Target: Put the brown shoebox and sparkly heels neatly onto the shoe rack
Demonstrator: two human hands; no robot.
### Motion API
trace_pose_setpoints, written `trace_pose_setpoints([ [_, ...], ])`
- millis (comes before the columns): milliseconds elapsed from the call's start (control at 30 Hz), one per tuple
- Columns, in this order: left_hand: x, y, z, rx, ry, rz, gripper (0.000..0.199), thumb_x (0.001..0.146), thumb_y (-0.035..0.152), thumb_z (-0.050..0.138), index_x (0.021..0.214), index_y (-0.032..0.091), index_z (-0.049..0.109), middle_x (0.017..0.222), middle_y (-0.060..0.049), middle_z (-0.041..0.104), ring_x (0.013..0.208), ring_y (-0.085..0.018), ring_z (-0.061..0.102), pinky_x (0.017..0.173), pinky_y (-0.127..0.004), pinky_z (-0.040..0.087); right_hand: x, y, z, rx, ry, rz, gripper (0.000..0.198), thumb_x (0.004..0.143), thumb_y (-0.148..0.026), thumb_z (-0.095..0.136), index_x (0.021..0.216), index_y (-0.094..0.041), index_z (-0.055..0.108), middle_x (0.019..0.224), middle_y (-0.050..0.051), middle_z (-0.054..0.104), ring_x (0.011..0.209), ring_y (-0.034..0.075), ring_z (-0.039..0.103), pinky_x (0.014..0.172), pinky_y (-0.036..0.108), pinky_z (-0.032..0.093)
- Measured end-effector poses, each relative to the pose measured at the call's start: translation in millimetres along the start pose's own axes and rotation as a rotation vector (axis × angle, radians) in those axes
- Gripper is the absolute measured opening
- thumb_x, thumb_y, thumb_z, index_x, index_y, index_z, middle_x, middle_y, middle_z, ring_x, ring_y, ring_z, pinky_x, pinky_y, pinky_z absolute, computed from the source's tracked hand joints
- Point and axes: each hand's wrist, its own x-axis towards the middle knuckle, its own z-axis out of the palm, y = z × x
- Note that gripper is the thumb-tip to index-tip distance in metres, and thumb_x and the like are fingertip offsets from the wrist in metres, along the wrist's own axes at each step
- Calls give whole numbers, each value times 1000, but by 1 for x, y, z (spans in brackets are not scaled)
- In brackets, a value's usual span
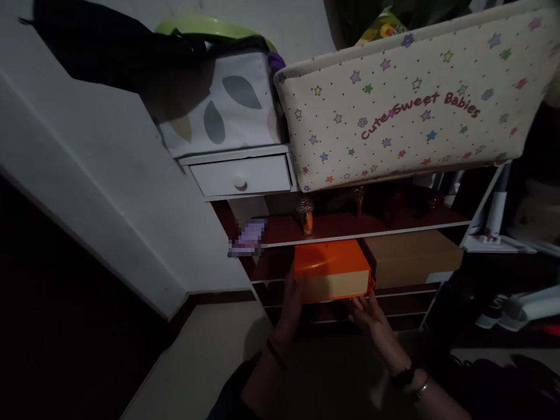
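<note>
An orange box (pixel 330 269) sticks out from a low shelf of a white-framed rack (pixel 363 233). My left hand (pixel 292 297) grips the box's left side. My right hand (pixel 370 315) holds its lower right front corner, fingers under the edge. A brown cardboard box (pixel 411 256) sits right beside it on the same shelf, touching or nearly touching. The room is dim and the shelf below the box is hard to make out.
Above hang a star-printed cream fabric bin (pixel 406 99) and a leaf-patterned fabric box (pixel 227 105) over a small white drawer (pixel 242 175). Small ornaments (pixel 306 213) stand on the upper shelf. A white wall (pixel 109 175) runs at left; shoes (pixel 520 306) lie at right.
</note>
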Motion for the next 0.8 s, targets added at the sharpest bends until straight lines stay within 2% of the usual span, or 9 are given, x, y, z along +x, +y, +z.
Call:
trace_pose_setpoints([
  [133, 11, -11, 2, -1, 28, 7, 83, 84, 80, 69, 140, 18, 66, 134, -18, 69, 133, -35, 62, 114, -50, 51, 13, -3, -16, -67, -31, 52, 121, 75, -46, 88, 172, -44, 15, 173, 10, 38, 157, 36, 41, 115, 57, 46],
  [233, 20, -21, 7, 1, 64, 20, 82, 85, 78, 69, 141, 19, 65, 127, -17, 72, 133, -35, 62, 115, -50, 50, 20, -15, -19, -128, -60, 74, 109, 78, -46, 85, 169, -42, 25, 170, 11, 43, 154, 35, 44, 114, 56, 47],
  [333, 27, -28, 13, 32, 91, 42, 78, 87, 76, 67, 142, 20, 65, 132, -16, 70, 136, -34, 60, 117, -49, 48, 21, -28, -13, -165, -52, 93, 102, 76, -47, 84, 165, -39, 35, 169, 11, 45, 155, 34, 43, 113, 54, 47],
  [433, 28, -26, 15, 41, 103, 32, 77, 89, 75, 65, 145, 21, 62, 143, -17, 65, 138, -33, 59, 119, -48, 47, 17, -34, -11, -205, -42, 108, 98, 73, -51, 84, 160, -36, 43, 169, 12, 44, 154, 34, 45, 112, 52, 49],
  [533, 25, -18, 15, 60, 96, -3, 76, 90, 75, 65, 142, 19, 63, 141, -17, 65, 137, -34, 60, 120, -49, 45, 8, -38, -30, -325, -36, 94, 86, 73, -55, 84, 150, -31, 54, 160, 13, 56, 144, 36, 56, 114, 53, 47],
  [633, 21, -9, 13, 77, 66, -39, 74, 88, 77, 65, 133, 17, 67, 131, -18, 70, 133, -35, 62, 118, -49, 47, 0, -61, -71, -520, 87, -129, 63, 77, -60, 81, 127, -26, 66, 127, 10, 74, 122, 35, 67, 111, 51, 48],
  [733, 17, -3, 13, 49, 38, -58, 77, 87, 78, 65, 134, 17, 65, 132, -18, 70, 133, -35, 62, 115, -49, 50, 0, -109, -116, -652, 362, -443, 44, 81, -64, 76, 101, -26, 65, 101, 4, 70, 99, 29, 66, 98, 46, 53],
  [800, 16, 0, 15, 38, 37, -51, 77, 87, 78, 65, 135, 17, 64, 135, -18, 68, 135, -34, 61, 114, -48, 50, 7, -146, -139, -669, 539, -588, 48, 83, -66, 75, 106, -26, 64, 103, 4, 67, 99, 28, 65, 99, 47, 53],
])
